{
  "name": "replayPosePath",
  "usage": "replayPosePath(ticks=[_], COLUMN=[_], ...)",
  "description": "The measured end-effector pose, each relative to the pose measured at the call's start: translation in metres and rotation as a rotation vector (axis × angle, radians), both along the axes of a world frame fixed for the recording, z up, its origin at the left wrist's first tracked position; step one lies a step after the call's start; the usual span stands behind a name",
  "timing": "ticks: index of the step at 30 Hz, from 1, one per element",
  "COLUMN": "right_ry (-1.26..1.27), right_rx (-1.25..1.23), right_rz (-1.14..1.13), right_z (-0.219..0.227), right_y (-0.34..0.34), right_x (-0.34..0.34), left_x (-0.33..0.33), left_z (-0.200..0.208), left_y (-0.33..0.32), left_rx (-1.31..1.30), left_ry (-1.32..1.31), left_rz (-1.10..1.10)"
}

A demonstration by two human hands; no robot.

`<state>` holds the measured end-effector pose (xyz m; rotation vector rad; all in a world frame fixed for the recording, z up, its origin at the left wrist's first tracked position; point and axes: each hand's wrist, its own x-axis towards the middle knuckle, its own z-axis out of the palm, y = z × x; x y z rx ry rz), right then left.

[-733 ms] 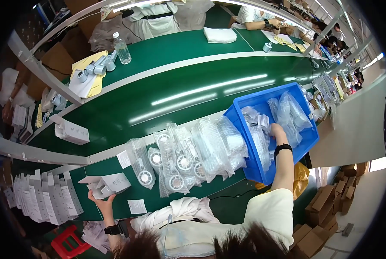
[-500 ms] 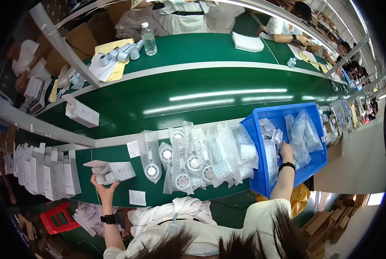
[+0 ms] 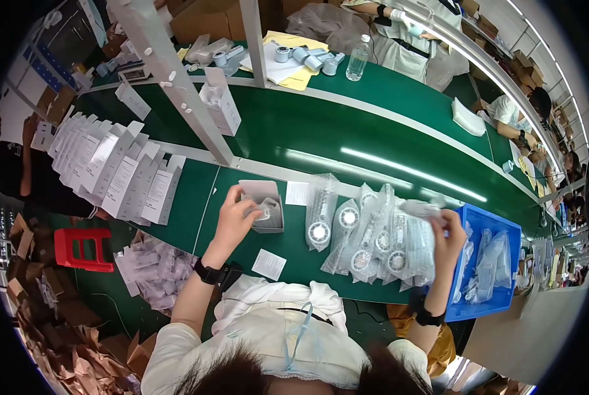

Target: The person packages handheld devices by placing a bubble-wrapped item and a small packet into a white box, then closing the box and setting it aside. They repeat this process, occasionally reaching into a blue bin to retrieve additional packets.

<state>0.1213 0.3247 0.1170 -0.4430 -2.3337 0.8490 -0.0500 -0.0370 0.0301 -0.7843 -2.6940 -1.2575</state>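
A small white carton (image 3: pixel 279 228) stands with its flap raised, a clear-bagged part showing inside. My left hand (image 3: pixel 227 222) closes on the carton's left edge, its fingertips reaching over the opening. My right hand (image 3: pixel 447 238) is raised at the right end of a row of bubble-wrapped devices (image 3: pixel 360 257) with round white ends. From its pinched fingers a greyish clear-wrapped piece (image 3: pixel 421 209) sticks out to the left, smeared by motion. Just right of that hand is a blue bin (image 3: pixel 482 308) holding clear-bagged parts (image 3: pixel 492 266).
Several white cartons (image 3: pixel 113 174) stand packed together at the left. Paper slips (image 3: pixel 268 264) lie near the carton. Another carton (image 3: pixel 220 108) stands beyond the metal post (image 3: pixel 182 85). A red stool (image 3: pixel 83 250) is on the floor; co-workers sit across the green bench.
My right hand has come out of the blue bin with a wrapped piece and moved left. The carton by my left hand, tipped over before, now stands upright. The view has turned leftward.
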Motion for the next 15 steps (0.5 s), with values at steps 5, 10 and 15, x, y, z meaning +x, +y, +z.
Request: replayPosePath(ticks=[5,10,15], right_ry=[0.149,0.017,-0.167], right_rx=[0.077,0.354,0.458], right_rz=[0.739,0.929,1.044], right_z=[-0.014,-0.042,-0.046], right_y=[-0.143,-0.197,-0.209], right_x=[-0.090,-0.120,-0.128], left_x=[-0.018,-0.027,-0.030], left_z=[0.009,0.004,0.005], left_y=[-0.003,-0.003,-0.007], left_rx=[0.003,0.024,0.084], left_ry=[-0.075,-0.078,-0.072], left_rz=[0.030,0.021,0.030])
